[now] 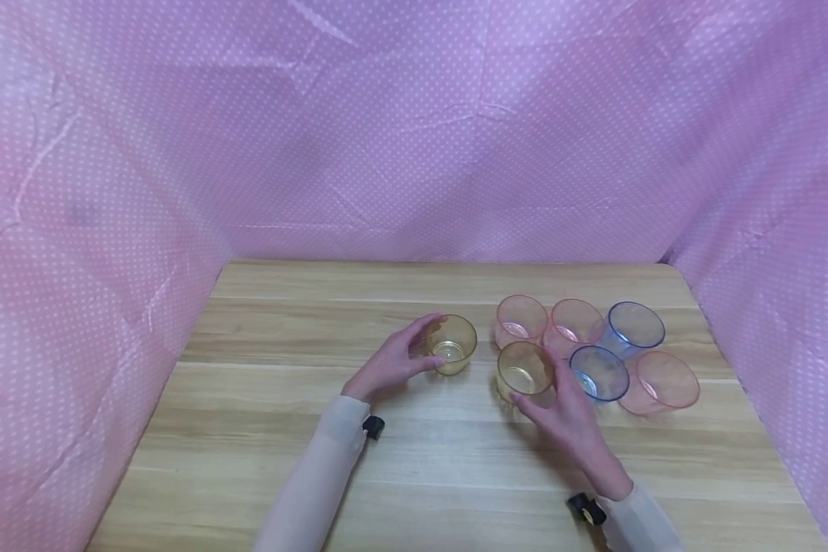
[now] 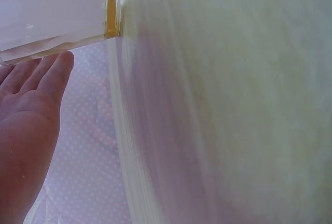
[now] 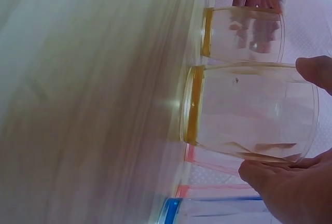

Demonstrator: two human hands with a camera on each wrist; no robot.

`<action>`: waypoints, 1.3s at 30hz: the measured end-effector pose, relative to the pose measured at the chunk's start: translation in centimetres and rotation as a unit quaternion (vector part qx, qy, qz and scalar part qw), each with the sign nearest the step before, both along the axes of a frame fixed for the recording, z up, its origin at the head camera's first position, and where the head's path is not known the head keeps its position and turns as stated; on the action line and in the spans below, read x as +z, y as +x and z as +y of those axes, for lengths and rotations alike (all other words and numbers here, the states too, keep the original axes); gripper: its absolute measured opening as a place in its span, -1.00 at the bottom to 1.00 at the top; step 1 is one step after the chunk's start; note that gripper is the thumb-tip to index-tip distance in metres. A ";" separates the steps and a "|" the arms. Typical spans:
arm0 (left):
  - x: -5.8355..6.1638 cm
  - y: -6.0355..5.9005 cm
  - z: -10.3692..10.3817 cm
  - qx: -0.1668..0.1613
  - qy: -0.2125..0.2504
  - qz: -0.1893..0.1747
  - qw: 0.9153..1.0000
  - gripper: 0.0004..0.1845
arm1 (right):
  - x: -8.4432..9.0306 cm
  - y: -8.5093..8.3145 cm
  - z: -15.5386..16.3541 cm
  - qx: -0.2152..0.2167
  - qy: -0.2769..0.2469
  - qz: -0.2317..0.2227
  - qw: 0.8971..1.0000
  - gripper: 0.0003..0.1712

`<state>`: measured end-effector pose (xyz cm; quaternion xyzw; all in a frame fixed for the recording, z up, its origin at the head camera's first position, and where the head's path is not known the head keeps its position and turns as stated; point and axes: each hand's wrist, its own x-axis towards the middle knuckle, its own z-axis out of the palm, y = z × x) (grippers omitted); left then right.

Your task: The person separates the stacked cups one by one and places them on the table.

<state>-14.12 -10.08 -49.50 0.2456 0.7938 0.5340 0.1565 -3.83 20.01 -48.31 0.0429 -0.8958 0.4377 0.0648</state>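
Observation:
In the head view, my left hand (image 1: 395, 360) holds a clear yellow cup (image 1: 453, 354) from its left side, thumb at the front and fingers behind. My right hand (image 1: 573, 418) grips a second yellow cup (image 1: 524, 377) from the right, its thumb on the near side. Both cups stand upright with a gap between them. The right wrist view shows the right hand's cup (image 3: 249, 112) between thumb and fingers, its base close to the tabletop. In the left wrist view, the fingers (image 2: 44, 79) lie along the cup wall (image 2: 57, 11).
Behind and right of the right hand are pink cups (image 1: 520, 318) (image 1: 575, 322) (image 1: 665, 381) and blue cups (image 1: 635, 326) (image 1: 599, 373), all upright and close together. They stand on a wooden table (image 1: 262, 414). Pink dotted cloth (image 1: 386, 153) hangs around the back and sides.

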 end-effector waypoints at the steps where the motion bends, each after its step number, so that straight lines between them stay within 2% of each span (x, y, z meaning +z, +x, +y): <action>1: 0.0 0.0 0.0 0.001 -0.001 0.000 1.000 -0.12 | 0.0 0.0 0.0 0.001 0.000 -0.003 1.000 0.05; 8: -0.1 -0.1 0.0 0.000 -0.002 0.005 1.000 -0.12 | 0.2 -0.1 0.2 0.003 0.000 -0.015 1.000 0.06; 14: 0.0 0.0 0.0 -0.004 0.001 0.000 1.000 -0.11 | -0.2 0.0 0.2 0.007 -0.014 -0.004 1.000 0.14; 18: 0.0 0.0 -0.2 -0.003 -0.002 0.002 1.000 -0.12 | -0.2 0.1 0.2 0.010 -0.028 0.021 0.999 0.16; 23: -0.1 -0.1 -0.1 -0.007 0.003 0.001 1.000 -0.11 | 0.2 -0.1 0.3 0.010 -0.050 0.056 0.997 0.04; 28: -0.1 -0.1 0.0 -0.006 0.000 0.000 1.000 -0.09 | 0.8 -0.9 0.2 0.025 -0.055 0.128 0.990 -0.02; 33: 0.2 0.2 0.3 0.012 -0.021 0.001 1.000 -0.03 | 1.5 -1.9 0.1 0.044 -0.052 0.177 0.982 -0.10; 39: 0.5 0.6 1.1 0.054 -0.041 0.022 0.997 0.10 | 2.5 -2.7 -0.2 0.050 -0.058 0.163 0.984 -0.20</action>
